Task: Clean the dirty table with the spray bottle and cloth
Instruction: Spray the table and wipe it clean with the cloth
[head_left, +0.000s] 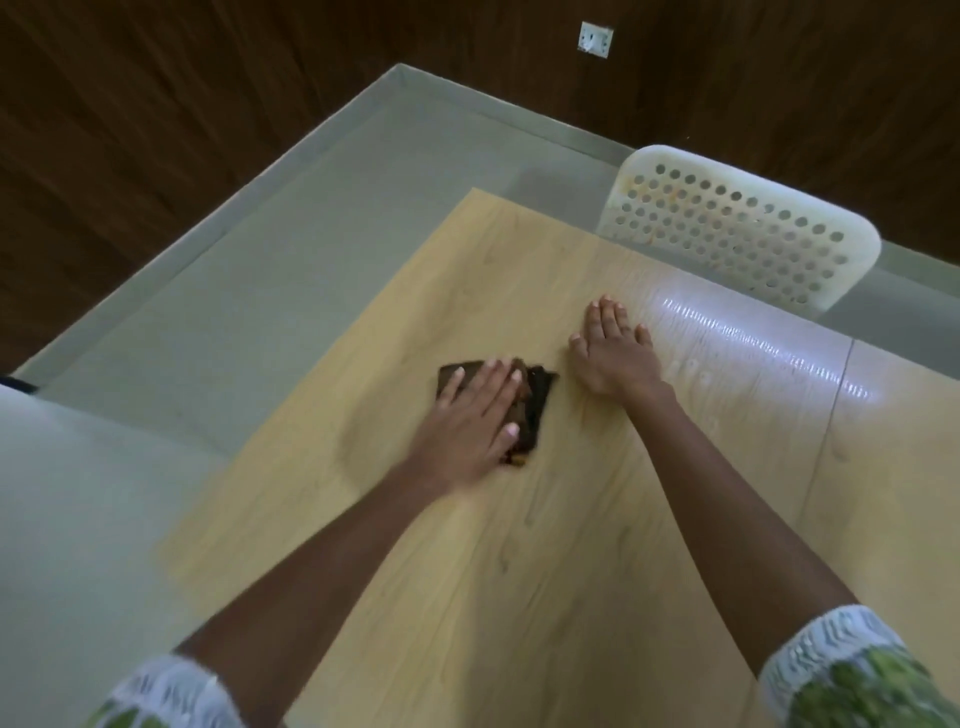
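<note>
Left hand (467, 415) flat on the dark brown cloth (535, 410), fingers straight, pressing it to the light wooden table (519, 571) near the far left corner. Right hand (613, 353) just beside it, palm down on bare wood, fingers spread, holding nothing. Spray bottle not in view. Cloth looks thin, soft and light, folded flat; likely to bunch or slip unless pressed across its middle. White perforated chair (737, 228) stands at the far edge.

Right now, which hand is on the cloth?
The left hand, pressed flat on the dark cloth; the right hand rests on bare table.
</note>
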